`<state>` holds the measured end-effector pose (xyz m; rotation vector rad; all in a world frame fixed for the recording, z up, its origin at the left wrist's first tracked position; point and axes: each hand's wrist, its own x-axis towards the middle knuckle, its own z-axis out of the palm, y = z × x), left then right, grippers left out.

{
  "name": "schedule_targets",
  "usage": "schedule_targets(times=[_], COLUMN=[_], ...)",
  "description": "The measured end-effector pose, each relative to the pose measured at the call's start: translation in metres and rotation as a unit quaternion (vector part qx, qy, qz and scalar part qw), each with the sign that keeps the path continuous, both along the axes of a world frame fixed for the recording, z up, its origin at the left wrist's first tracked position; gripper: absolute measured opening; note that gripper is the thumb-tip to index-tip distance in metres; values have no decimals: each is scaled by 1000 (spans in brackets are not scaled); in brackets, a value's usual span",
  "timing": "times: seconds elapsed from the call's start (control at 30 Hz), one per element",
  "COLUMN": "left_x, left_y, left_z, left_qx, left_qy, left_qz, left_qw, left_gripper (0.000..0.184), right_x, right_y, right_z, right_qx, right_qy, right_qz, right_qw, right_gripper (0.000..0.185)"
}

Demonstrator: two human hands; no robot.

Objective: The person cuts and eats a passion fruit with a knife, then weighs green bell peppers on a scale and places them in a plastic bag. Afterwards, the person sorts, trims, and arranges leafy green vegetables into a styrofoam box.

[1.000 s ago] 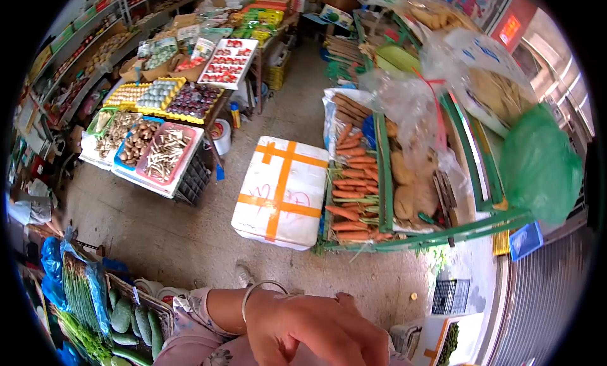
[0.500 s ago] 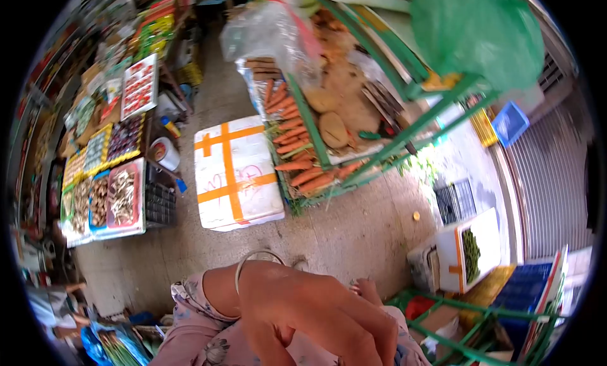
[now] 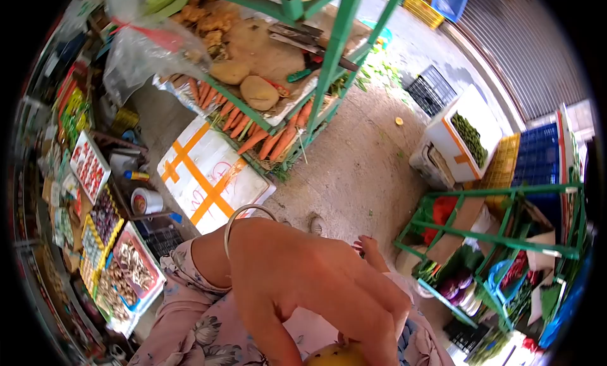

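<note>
My left hand [image 3: 316,296] fills the lower middle of the view, a thin bangle round its wrist. Its fingers curl down round a yellow, rounded fruit [image 3: 338,354] with dark specks, mostly cut off by the bottom edge. The kind of fruit cannot be made out. Beyond it, small in the view, my right hand [image 3: 370,249] hangs at my right side over the floor, its fingers slightly apart and nothing seen in them. Below both lies flowered pink clothing [image 3: 208,334].
A white foam box [image 3: 212,170] with orange tape stands ahead, beside carrots [image 3: 272,141] on a green rack [image 3: 332,56]. To the right are a foam box of green vegetables [image 3: 468,138] and a green vegetable stand [image 3: 487,239]. Mushroom trays [image 3: 133,265] lie left.
The view has swung to the right, so the racks and boxes sit further left. Part of the yellow fruit now shows under my left hand, which keeps its curled shape.
</note>
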<state>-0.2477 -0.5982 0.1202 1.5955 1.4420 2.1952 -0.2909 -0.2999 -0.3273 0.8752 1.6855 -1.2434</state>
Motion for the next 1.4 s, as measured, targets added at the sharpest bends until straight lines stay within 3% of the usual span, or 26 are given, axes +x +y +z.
schedule_targets(times=[0.07, 0.17, 0.23, 0.27, 0.33, 0.47, 0.57, 0.63, 0.77, 0.87, 0.9, 0.97, 1.1, 1.17, 1.4], left_x=[-10, -20, -36, -48, -76, -122, -159, -189, -247, -270, -271, -288, -318, -329, -389], left_y=[4, 19, 18, 23, 39, 80, 110, 128, 163, 187, 203, 212, 198, 187, 170], left_z=[-5, -15, -17, -18, -21, -26, -23, -22, -21, -19, -22, -20, -5, -9, -20], left_qx=[-15, 176, 32, 31, 33, 75, 77, 56, 44, 9, 134, 252, 206, 75, 67], left_qy=[18, -136, -156, -158, -34, -29, -130, -126, -76, -81, -101, -108, -132, -130, -103], left_qz=[-17, -140, -174, -189, -146, -176, -207, -225, -240, -283, -242, -195, -175, -221, -220], left_qw=[1000, 965, 972, 969, 988, 981, 967, 965, 967, 956, 956, 942, 954, 964, 968], left_gripper=[45, 57, 49, 49, 52, 55, 57, 57, 60, 66, 63, 60, 60, 52, 47], right_x=[10, 22, 23, 22, 21, -5, -46, -79, -161, -215, -229, -252, -272, -274, -287], right_y=[6, 16, 28, 37, 52, 88, 122, 144, 176, 205, 210, 214, 206, 198, 189], right_z=[9, 15, 11, 11, 6, -1, -12, -7, 9, 1, 0, -4, -2, -3, -18], right_qx=[13, 19, 16, 31, 28, 40, 47, 50, 34, -6, 6, 20, 16, -17, -6], right_qy=[-3, -28, -33, -29, -29, -34, -51, -70, 18, 53, 69, 81, 39, 23, -29], right_qz=[-45, -67, -123, -118, -176, -211, -168, -211, -257, -207, -195, -191, -177, -152, -176], right_qw=[999, 997, 992, 992, 984, 976, 983, 974, 966, 977, 978, 978, 983, 988, 984], right_gripper=[34, 32, 32, 33, 33, 35, 36, 35, 29, 27, 27, 28, 28, 38, 32])
